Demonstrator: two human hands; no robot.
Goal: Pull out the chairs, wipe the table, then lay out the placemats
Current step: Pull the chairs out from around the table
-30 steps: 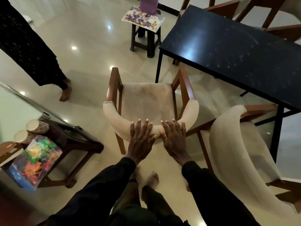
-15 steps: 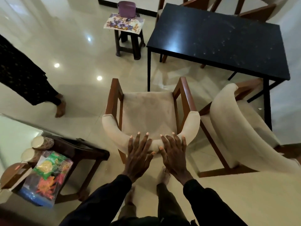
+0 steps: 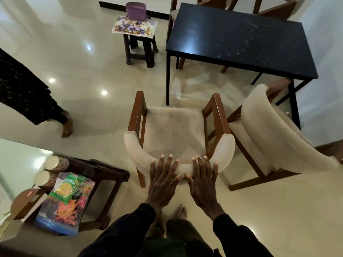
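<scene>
A cream-cushioned wooden armchair (image 3: 175, 127) stands on the tiled floor in front of me, well clear of the black dining table (image 3: 239, 39). My left hand (image 3: 163, 180) and my right hand (image 3: 203, 182) lie side by side on the top of its curved backrest, fingers straight and spread. A second cream chair (image 3: 272, 130) stands turned sideways at the table's near right corner. More wooden chairs (image 3: 276, 10) sit at the table's far side. Floral placemats (image 3: 134, 26) rest on a dark stool (image 3: 139, 49) under a purple container (image 3: 135, 10).
Another person in a dark dress (image 3: 27, 93) stands barefoot at the left. A low dark side table (image 3: 96, 175) at lower left carries two lidded jars (image 3: 55, 163) and colourful snack packets (image 3: 68, 201). My bare feet (image 3: 181, 212) are just behind the chair.
The chair has come further back from the table with my hands on its backrest, and the whole tabletop now shows. The person at the left has stayed near the same spot.
</scene>
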